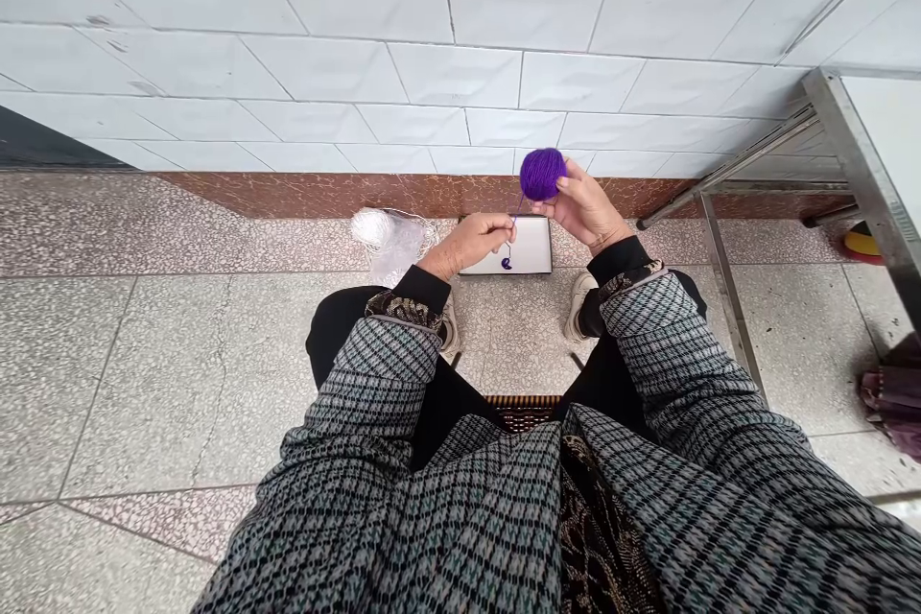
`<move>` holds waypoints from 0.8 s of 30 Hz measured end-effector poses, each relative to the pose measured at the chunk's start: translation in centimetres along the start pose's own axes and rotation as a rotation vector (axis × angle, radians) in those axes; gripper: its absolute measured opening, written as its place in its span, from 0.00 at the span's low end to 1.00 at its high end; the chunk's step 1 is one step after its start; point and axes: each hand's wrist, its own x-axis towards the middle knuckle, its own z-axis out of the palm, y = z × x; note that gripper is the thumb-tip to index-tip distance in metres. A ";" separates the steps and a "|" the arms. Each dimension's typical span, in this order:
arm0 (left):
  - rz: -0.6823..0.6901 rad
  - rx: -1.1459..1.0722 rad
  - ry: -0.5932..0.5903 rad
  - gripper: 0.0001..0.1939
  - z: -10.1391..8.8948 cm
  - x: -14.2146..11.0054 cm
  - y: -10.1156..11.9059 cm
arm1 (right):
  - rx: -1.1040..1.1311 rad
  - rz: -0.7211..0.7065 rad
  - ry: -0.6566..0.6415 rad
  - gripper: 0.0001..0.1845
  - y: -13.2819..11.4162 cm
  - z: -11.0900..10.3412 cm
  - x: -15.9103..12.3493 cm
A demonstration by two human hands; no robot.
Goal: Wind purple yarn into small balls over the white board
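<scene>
My right hand (581,206) is closed around a ball of purple yarn (542,175), holding it up in front of the tiled wall. A purple strand runs from the ball down to my left hand (476,242), whose fingers are pinched on it. Below the pinch, the strand hangs with a small dark purple piece (507,263) at its end. Whether this piece hangs free or touches the white tray (533,245) with the dark rim under it, I cannot tell. Both hands are above the tray.
A ball of white yarn (372,228) lies on the floor left of the tray, beside clear plastic. A metal-legged table (856,153) stands at the right. My shoes flank the tray, and a woven seat (524,413) shows between my legs. The tiled wall (496,77) rises ahead.
</scene>
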 end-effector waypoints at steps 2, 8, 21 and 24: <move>0.008 0.007 -0.094 0.07 0.4 0.0 0.1 | -0.014 -0.009 0.079 0.36 0.6 -0.1 0.5; 0.061 -0.018 -0.179 0.08 0.5 -0.3 0.6 | -0.289 0.049 0.217 0.24 3.0 -0.3 1.5; -0.012 -0.001 0.184 0.07 -1.0 -0.2 0.0 | -0.165 0.277 -0.426 0.22 1.0 0.0 -0.5; -0.044 0.004 0.235 0.09 -0.6 0.3 -0.5 | 0.004 0.211 -0.306 0.26 1.0 0.0 -0.5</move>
